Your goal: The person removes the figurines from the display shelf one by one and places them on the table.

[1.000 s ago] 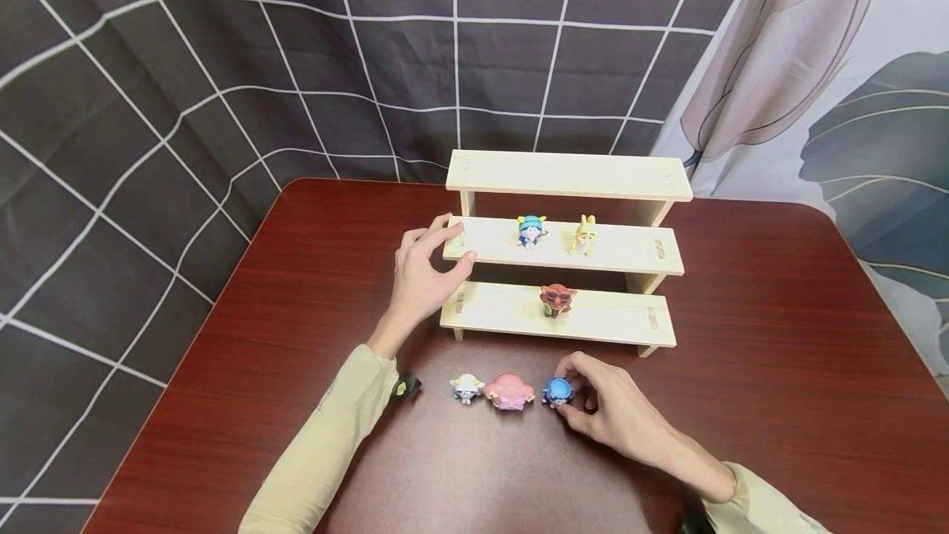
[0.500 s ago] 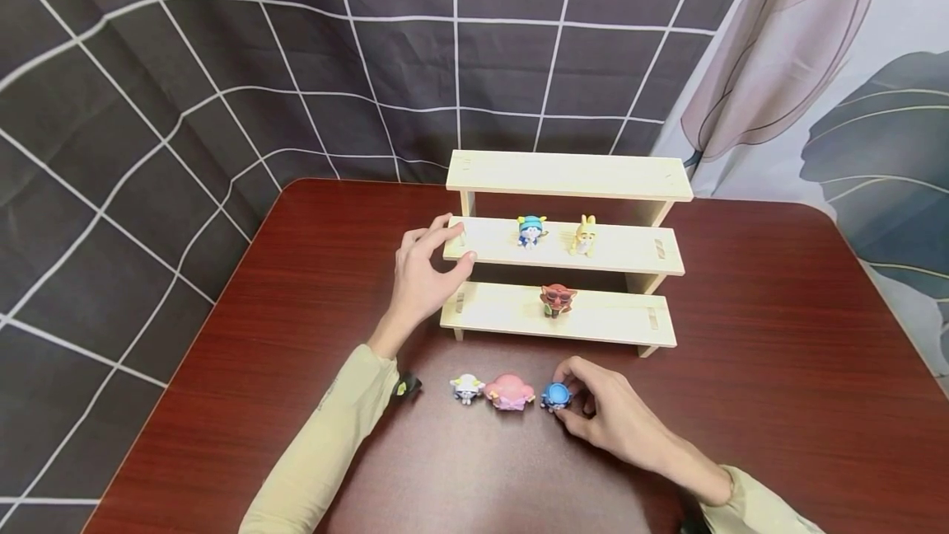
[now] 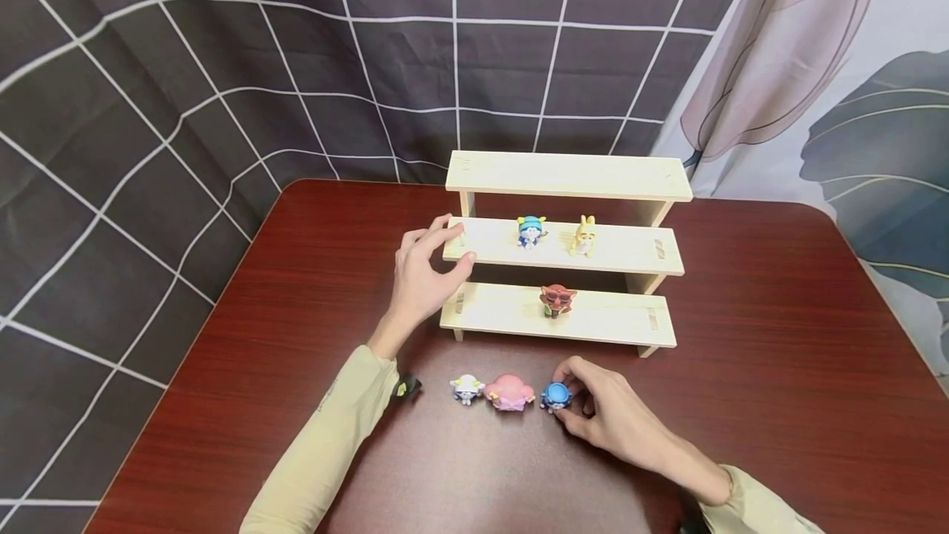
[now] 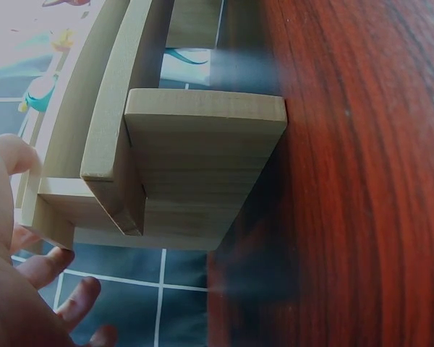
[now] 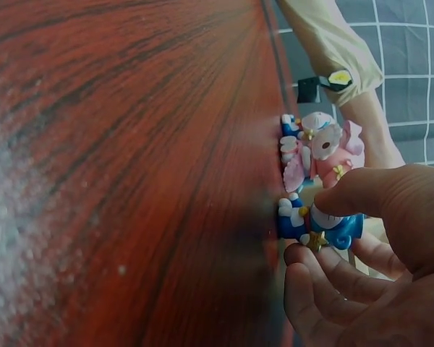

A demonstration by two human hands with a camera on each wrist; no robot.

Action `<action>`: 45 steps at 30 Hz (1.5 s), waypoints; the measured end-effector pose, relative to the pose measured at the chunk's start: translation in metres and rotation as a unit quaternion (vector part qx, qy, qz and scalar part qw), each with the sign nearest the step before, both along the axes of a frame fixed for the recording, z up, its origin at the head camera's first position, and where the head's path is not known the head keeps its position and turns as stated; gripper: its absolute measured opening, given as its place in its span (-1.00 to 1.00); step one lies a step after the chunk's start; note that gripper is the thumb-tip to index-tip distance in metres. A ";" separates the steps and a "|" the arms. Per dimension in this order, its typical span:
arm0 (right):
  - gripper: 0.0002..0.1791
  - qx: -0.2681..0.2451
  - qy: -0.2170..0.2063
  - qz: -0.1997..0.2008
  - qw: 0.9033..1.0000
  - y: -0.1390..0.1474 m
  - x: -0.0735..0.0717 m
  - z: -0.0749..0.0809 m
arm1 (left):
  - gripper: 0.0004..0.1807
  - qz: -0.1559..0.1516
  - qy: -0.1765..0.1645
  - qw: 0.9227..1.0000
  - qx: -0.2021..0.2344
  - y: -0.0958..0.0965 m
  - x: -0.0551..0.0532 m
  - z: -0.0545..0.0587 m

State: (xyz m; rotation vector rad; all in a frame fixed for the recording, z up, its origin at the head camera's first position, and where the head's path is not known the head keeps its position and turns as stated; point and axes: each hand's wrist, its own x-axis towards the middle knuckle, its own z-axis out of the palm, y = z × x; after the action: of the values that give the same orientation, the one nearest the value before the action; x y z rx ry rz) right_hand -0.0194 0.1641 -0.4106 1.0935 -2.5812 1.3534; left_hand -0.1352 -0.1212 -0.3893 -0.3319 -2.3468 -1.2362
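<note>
A pale three-step wooden shelf (image 3: 511, 313) stands on the dark red table (image 3: 296, 287). My left hand (image 3: 426, 266) holds the left end of its middle step, thumb in front and fingers behind; the left wrist view shows that shelf end (image 4: 195, 173) close up. My right hand (image 3: 593, 402) pinches a small blue figure (image 3: 556, 395) on the table in front of the shelf, also seen as the blue figure (image 5: 325, 228) between thumb and fingers. Beside it sit a pink figure (image 3: 508, 391) and a white figure (image 3: 466, 387).
On the middle step stand a blue-capped figure (image 3: 530, 231) and a yellow rabbit figure (image 3: 584, 236); a red figure (image 3: 557, 299) stands on the lowest step. The top step (image 3: 567, 175) is bare. A small black object (image 3: 406, 386) lies by my left sleeve. Curtains hang behind the table.
My right hand has crept slightly left and closed its fingers around the blue figure. The left hand and the shelf have not moved.
</note>
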 end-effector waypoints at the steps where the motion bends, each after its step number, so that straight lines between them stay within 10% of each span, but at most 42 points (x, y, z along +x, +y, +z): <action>1: -0.52 0.000 -0.001 0.001 1.000 0.000 0.000 0.000 | -0.52 0.000 0.001 1.000 0.000 0.000 0.000 0.000; 45: -0.67 -0.004 0.041 -0.038 0.998 0.025 -0.010 0.027 | -0.52 0.001 0.000 1.000 0.000 0.000 0.001 0.001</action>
State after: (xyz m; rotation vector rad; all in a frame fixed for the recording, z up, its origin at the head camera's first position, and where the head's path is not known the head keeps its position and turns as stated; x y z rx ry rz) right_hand -0.0291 0.1889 -0.3839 1.0164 -2.5303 1.2730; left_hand -0.1344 -0.1209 -0.3884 -0.3303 -2.3469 -1.2351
